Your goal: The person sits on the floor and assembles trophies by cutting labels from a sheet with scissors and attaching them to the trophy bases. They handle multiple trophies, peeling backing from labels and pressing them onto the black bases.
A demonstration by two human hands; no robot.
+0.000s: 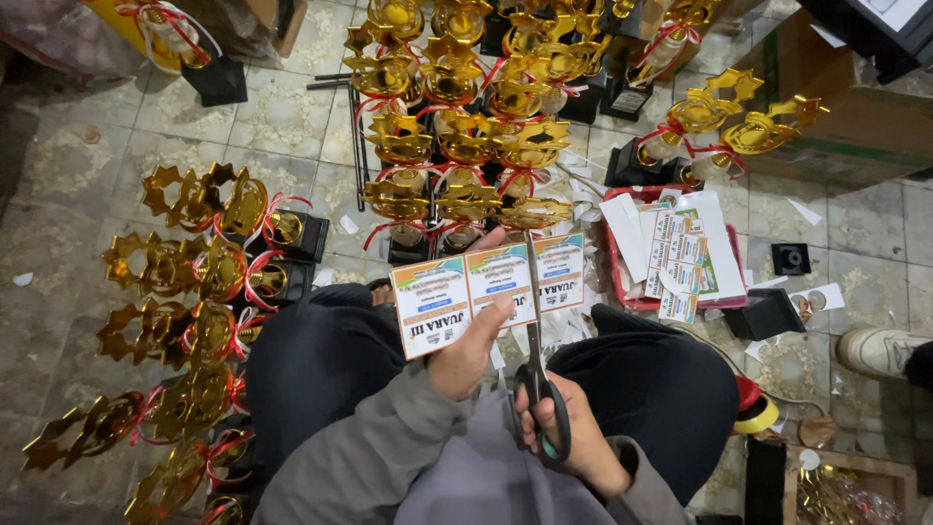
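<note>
In the head view, the person sits on the tiled floor (78,204) and looks down at their lap. The left hand (469,355), in the middle of the frame, is closed on the bottom edge of a strip of printed labels (486,287), with the thumb pressed on the front. The strip is held up flat just above the knees, and it shows three little cards side by side. The right hand (569,433), lower and a bit to the right, is wrapped around the dark handles of a pair of scissors (536,350). The blades point straight up and lie on the strip between the middle card and the right card. A red tray (619,282) with more label sheets sits on the floor just right of the strip. A big bunch of gold trophies (466,117) with red ribbons stands at the top middle of the frame. More gold trophies lie in a row (185,331) down the left side. A white shoe (880,350) shows at the right edge.
</note>
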